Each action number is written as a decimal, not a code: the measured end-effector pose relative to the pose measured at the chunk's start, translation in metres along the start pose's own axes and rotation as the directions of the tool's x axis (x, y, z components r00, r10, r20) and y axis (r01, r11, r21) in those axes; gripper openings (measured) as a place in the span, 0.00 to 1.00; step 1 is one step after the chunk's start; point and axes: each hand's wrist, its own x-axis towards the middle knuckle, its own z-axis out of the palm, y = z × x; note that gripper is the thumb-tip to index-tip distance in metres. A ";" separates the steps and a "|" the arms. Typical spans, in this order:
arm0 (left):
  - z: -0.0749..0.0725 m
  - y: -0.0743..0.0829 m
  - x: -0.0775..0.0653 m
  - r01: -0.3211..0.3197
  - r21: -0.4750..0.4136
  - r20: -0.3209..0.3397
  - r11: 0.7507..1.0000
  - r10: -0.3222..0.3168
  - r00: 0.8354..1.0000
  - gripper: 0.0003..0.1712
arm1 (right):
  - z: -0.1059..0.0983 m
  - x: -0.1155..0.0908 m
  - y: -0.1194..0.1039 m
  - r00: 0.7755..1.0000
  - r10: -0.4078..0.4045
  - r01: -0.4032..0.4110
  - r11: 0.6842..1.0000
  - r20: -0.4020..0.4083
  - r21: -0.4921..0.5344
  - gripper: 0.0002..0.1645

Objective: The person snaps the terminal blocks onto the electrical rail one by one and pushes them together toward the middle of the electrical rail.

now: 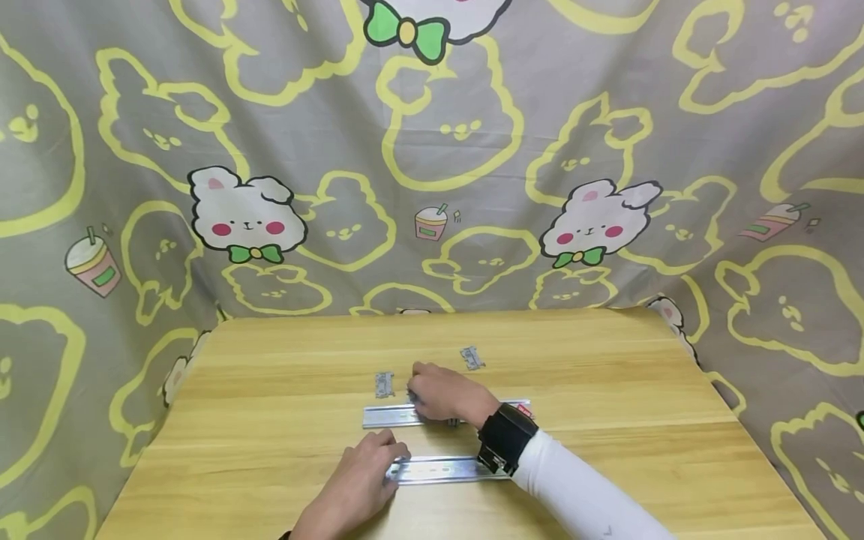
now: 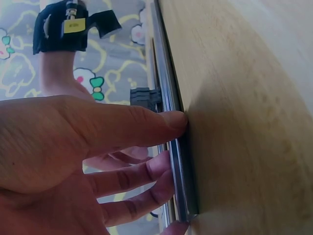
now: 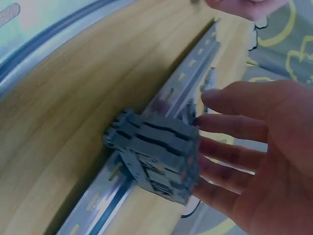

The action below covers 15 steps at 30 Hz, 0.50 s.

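My left hand (image 1: 361, 472) pinches the left end of the nearer slotted metal DIN rail (image 1: 442, 470), thumb along one edge and fingers along the other. Past it lies the farther DIN rail (image 1: 388, 416), carrying a stack of grey terminal blocks (image 3: 156, 152). My right hand (image 1: 445, 391) reaches over that rail, its fingers extended behind the stack in the right wrist view. By its fingertips is a loose grey terminal block (image 1: 411, 393), mostly hidden by the hand; I cannot tell whether the fingers hold it.
Two more grey terminal blocks lie flat on the wooden table (image 1: 270, 420), one terminal block (image 1: 384, 384) left of the right hand and another terminal block (image 1: 472, 358) farther back. A red label (image 1: 524, 411) marks the far rail's right end. Patterned curtains (image 1: 337, 150) surround the table.
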 end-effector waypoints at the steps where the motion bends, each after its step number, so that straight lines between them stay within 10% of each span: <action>1: 0.000 0.000 0.000 0.001 0.000 -0.002 1.000 -0.001 1.000 0.17 | 0.001 0.001 0.000 1.000 -0.001 0.001 1.000 -0.008 -0.011 0.07; 15: 0.000 0.000 0.000 0.031 -0.010 0.005 0.999 -0.031 1.000 0.18 | 0.004 0.023 0.012 0.992 0.090 -0.093 0.995 -0.093 -0.023 0.08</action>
